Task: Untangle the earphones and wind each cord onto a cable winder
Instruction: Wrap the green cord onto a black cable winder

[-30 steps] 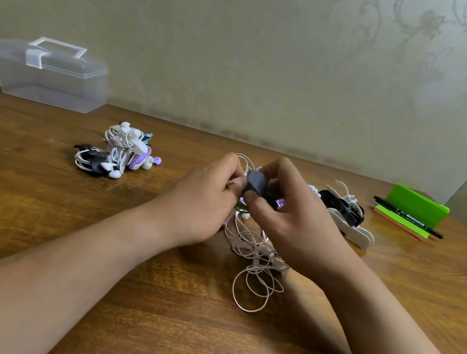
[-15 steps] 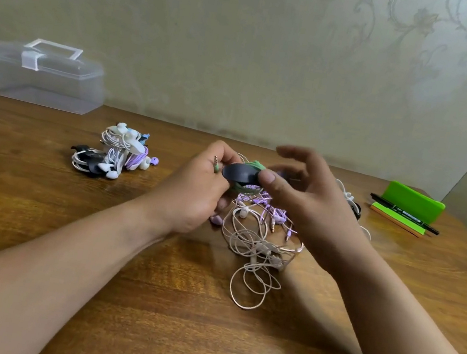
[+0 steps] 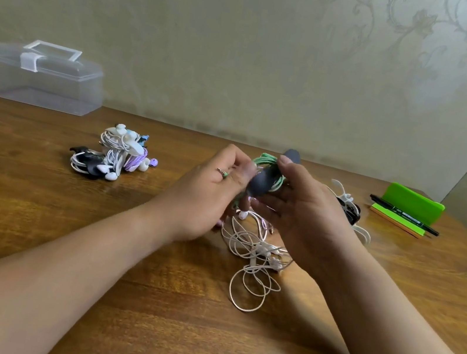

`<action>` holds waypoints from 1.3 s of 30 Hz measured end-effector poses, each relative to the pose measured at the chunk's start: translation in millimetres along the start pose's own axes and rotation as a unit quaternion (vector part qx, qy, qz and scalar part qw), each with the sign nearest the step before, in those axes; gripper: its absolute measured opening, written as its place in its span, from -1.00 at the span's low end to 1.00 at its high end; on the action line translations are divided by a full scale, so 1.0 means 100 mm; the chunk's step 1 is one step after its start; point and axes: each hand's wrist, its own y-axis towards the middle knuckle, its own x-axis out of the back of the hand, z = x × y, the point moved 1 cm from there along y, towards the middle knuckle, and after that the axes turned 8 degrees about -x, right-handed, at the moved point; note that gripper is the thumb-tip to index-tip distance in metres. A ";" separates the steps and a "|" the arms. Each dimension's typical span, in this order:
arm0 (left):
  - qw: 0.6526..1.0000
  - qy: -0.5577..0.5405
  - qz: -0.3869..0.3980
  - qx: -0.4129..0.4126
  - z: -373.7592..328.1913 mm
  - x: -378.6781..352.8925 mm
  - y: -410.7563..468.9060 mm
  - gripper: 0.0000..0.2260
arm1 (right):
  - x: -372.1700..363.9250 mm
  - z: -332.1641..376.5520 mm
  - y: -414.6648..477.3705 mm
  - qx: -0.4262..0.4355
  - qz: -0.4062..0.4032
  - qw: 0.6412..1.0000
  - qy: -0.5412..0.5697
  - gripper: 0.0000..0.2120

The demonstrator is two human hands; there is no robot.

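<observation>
My right hand (image 3: 302, 219) holds a dark grey cable winder (image 3: 262, 181) above the table, thumb on its top end. A green earphone cord (image 3: 268, 164) is wound round the winder's middle. My left hand (image 3: 207, 194) pinches the green cord's plug end beside the winder. Below both hands a tangle of pale pink and white earphone cords (image 3: 252, 260) lies on the wooden table (image 3: 33, 220), with loops trailing toward me. Spare black and white winders (image 3: 350, 208) lie just behind my right hand, partly hidden by it.
A heap of wound earphones on winders (image 3: 112, 153) sits at the left. A clear plastic box (image 3: 42, 76) with a lid stands at the back left against the wall. A green stand (image 3: 409, 206) with a black pen (image 3: 405, 215) sits at the right.
The winder has turned from flat to nearly upright and risen a little. My right hand now wraps it from the right, and the green cord shows wound round it.
</observation>
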 end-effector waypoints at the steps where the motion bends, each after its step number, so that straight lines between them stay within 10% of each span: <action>1: 1.000 -0.008 0.002 0.009 -0.02 0.03 -0.01 -0.79 | 0.03 0.00 0.00 0.001 0.002 1.000 -0.029 -0.76; 10: 1.000 -0.018 -0.020 0.014 -0.06 0.13 0.02 -0.60 | 0.12 -0.05 -0.01 0.039 0.094 0.971 -0.218 -0.67; 18: 0.990 -0.141 0.003 0.002 0.04 0.09 0.03 -0.95 | 0.14 -0.02 -0.01 0.091 0.037 0.963 -0.252 -0.72; 25: 0.993 0.041 0.005 -0.115 -0.01 0.11 0.00 -0.92 | 0.21 0.00 -0.01 0.095 0.026 0.950 -0.297 -0.73; 39: 0.992 0.026 -0.018 -0.124 0.06 0.17 0.06 -0.88 | 0.18 0.06 -0.09 0.132 0.098 0.924 -0.344 -0.84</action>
